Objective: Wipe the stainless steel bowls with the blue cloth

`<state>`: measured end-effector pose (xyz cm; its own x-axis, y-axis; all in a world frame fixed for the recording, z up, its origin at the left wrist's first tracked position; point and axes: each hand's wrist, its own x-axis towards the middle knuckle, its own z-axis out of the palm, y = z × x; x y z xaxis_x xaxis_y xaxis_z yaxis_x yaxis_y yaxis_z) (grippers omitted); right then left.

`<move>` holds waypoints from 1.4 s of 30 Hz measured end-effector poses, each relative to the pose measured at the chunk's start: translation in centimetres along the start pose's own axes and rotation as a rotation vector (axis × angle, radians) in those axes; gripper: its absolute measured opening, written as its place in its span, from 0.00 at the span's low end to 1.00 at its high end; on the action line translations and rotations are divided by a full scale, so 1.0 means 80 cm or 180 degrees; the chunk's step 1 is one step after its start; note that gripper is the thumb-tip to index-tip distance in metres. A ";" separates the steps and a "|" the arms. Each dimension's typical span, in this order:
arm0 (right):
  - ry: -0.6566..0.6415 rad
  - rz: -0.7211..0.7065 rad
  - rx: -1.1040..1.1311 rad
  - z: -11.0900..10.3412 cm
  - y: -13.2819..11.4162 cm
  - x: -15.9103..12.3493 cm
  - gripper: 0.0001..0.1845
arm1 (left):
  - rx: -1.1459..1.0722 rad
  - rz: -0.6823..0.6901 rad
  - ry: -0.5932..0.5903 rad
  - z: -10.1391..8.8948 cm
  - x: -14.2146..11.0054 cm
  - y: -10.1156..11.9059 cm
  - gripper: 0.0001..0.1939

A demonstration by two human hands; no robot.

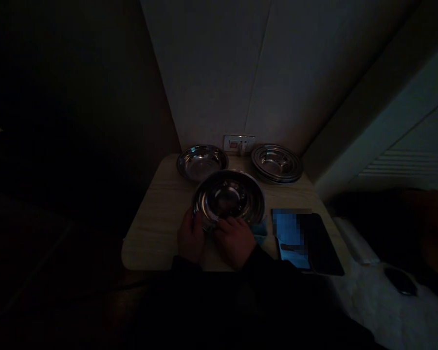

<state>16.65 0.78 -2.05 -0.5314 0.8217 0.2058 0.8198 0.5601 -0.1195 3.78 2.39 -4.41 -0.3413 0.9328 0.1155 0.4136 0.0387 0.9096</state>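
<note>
A wide stainless steel basin stands on the small wood-look table in front of me. My left hand is closed on its near left rim, with the thumb by the inner wall. Against the near rim, my right hand has its fingers curled. A blue-green cloth pokes out from the right side of that hand, seemingly gripped in it; the palm is hidden and the light is dim. A shallow steel bowl rests behind the basin to the left. Several nested steel plates or bowls are stacked behind to the right.
A lit phone in an open dark cover lies at the table's right. A wall socket with a plug is behind the table. Right of it, a dark oval object lies on pale fabric.
</note>
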 end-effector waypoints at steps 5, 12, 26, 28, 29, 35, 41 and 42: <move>0.0006 -0.0094 -0.0013 0.000 0.000 0.002 0.06 | -0.0155 -0.0109 0.0016 -0.003 0.003 -0.001 0.15; -0.0215 -0.0203 -0.0290 -0.013 0.026 -0.024 0.03 | -0.0259 0.0087 -0.0071 0.000 -0.003 0.003 0.17; -0.0135 -0.0185 -0.0311 -0.013 0.024 -0.027 0.04 | -0.0299 0.0037 -0.0033 -0.003 -0.002 0.006 0.16; 0.0018 -0.0020 -0.0208 0.000 0.004 -0.012 0.04 | -0.0210 0.0029 -0.0021 -0.003 0.000 0.003 0.15; 0.0074 0.0058 -0.0141 0.005 -0.006 -0.005 0.04 | -0.0169 0.0018 -0.0001 -0.004 0.001 0.002 0.15; -0.0095 -0.0180 -0.0251 -0.012 0.015 -0.021 0.04 | -0.0233 0.0054 0.0066 -0.006 0.002 -0.001 0.15; -0.0105 -0.0124 -0.0329 -0.012 0.023 -0.026 0.03 | -0.0274 0.0069 0.0095 -0.004 -0.001 0.006 0.15; -0.0020 -0.0081 -0.0247 -0.006 0.012 -0.017 0.04 | -0.0225 0.0056 0.0108 -0.005 0.000 0.005 0.15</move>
<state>18.23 0.11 -2.01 -0.5535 0.8080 0.2017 0.8199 0.5713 -0.0386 3.63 2.26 -3.88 -0.3634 0.9204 0.1442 0.3595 -0.0042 0.9331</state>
